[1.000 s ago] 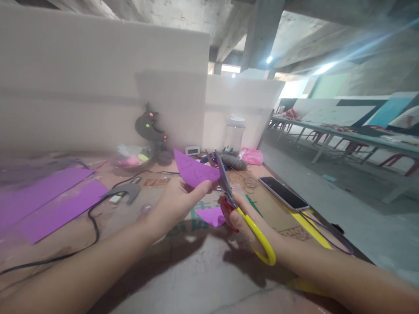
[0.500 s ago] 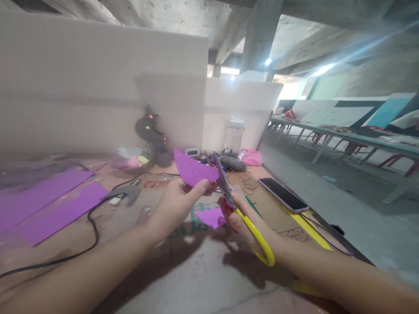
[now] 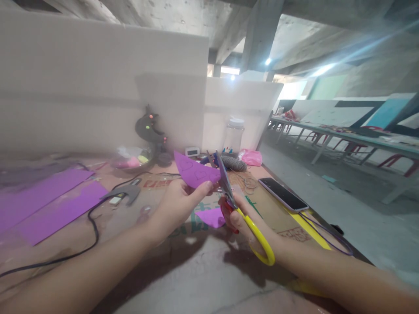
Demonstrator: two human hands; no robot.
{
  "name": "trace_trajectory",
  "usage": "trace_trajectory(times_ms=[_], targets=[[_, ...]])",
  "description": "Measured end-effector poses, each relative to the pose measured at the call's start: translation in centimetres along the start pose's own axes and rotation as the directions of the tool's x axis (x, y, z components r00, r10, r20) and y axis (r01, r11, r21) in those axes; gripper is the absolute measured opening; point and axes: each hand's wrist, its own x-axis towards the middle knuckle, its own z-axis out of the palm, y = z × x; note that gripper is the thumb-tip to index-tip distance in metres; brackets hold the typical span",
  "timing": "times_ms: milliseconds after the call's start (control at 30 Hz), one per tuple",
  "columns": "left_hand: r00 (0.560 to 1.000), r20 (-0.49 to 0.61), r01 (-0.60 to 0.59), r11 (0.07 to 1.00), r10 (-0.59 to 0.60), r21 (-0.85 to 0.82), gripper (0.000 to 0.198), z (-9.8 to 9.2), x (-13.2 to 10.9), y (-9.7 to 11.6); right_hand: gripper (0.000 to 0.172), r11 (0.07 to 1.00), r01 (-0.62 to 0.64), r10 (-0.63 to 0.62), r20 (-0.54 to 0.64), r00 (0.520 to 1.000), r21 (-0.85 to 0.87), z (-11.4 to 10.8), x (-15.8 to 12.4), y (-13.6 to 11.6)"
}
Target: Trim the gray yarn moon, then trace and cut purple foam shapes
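Observation:
Between thumb and fingers, my left hand (image 3: 183, 203) pinches a piece of purple paper (image 3: 193, 171) with heart outlines drawn on it. My right hand (image 3: 244, 218) grips scissors (image 3: 255, 235) with yellow and red handles. Their blades are parted, and the paper's right edge reaches them. Below both hands, a smaller purple scrap (image 3: 211, 217) lies on the cardboard-covered table, partly hidden by my right fingers.
Purple sheets (image 3: 65, 209) and a black cable (image 3: 94, 222) lie on the left. A bowl (image 3: 137, 163), a dark moon-shaped ornament (image 3: 147, 126), a lidded jar (image 3: 233, 135) and grey yarn (image 3: 233, 163) stand behind. A phone (image 3: 283, 194) rests near the right table edge.
The purple paper has shifted slightly right and down, its right edge closer to the scissor blades. My left thumb has moved a little right with it; the right hand has barely moved.

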Motion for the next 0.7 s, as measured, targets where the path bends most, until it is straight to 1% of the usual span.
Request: trace_trajectory(times_ms=[167, 267, 400, 600, 700], targets=[[1.0, 0.008, -0.024, 1.0, 0.024, 0.005, 0.032, -0.4, 0.2, 0.3, 0.048, 1.0, -0.022, 0.022, -0.008, 1.0, 0.02, -0.1, 0.1, -0.1], [0.999, 0.007, -0.04, 0.999, 0.04, 0.002, 0.033, -0.8, 0.5, 0.4, 0.048, 0.998, -0.042, 0.042, 0.005, 0.999, 0.052, -0.1, 0.1, 0.0], [0.997, 0.014, -0.074, 0.997, 0.074, -0.013, 0.029, -1.0, 0.8, 0.3, 0.05, 0.997, -0.045, 0.045, 0.002, 0.999, 0.065, 0.1, 0.0, 0.1], [0.998, 0.026, -0.051, 0.999, 0.05, 0.014, 0.031, -1.0, 0.6, 0.5, 0.05, 0.998, -0.033, 0.034, -0.02, 0.999, 0.062, 0.2, -0.1, 0.1], [0.998, 0.029, -0.063, 0.998, 0.063, 0.026, 0.029, -1.1, 0.7, 0.4, 0.048, 0.997, -0.041, 0.043, -0.023, 0.999, 0.069, 0.1, -0.1, 0.3]])
